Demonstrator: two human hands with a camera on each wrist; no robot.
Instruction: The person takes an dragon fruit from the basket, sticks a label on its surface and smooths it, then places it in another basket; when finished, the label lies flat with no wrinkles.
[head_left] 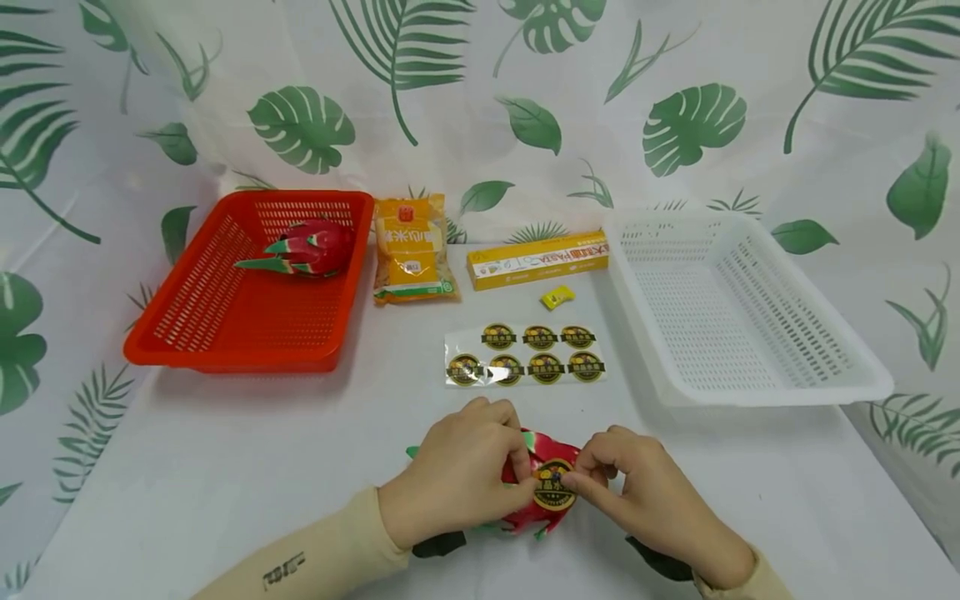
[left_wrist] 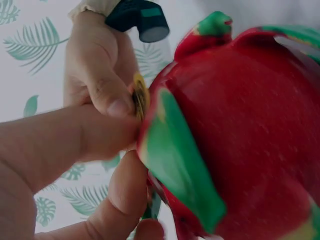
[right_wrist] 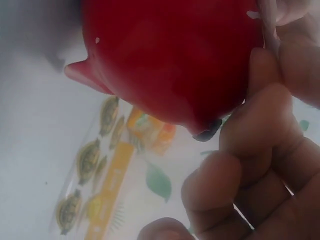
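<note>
A red dragon fruit (head_left: pixel 551 448) with green-tipped scales lies at the front of the table, between both hands. On its upper side is a round black-and-gold sticker (head_left: pixel 554 493). My left hand (head_left: pixel 468 471) pinches the sticker's left edge, its curled fingers over the fruit. From the other side, my right hand (head_left: pixel 648 487) pinches the right edge between thumb and forefinger. The left wrist view shows the sticker (left_wrist: pixel 140 97) edge-on against the fruit (left_wrist: pixel 250 110). Fingertips hide part of the sticker, so how much of it adheres cannot be told.
Behind the hands lies a sheet of similar stickers (head_left: pixel 523 354). A red basket (head_left: pixel 258 329) at left holds another dragon fruit (head_left: pixel 318 247). An orange food packet (head_left: pixel 412 250), a pasta box (head_left: pixel 540 260) and a yellow wrapped sweet (head_left: pixel 557 297) lie behind. At right stands a white basket (head_left: pixel 787 392).
</note>
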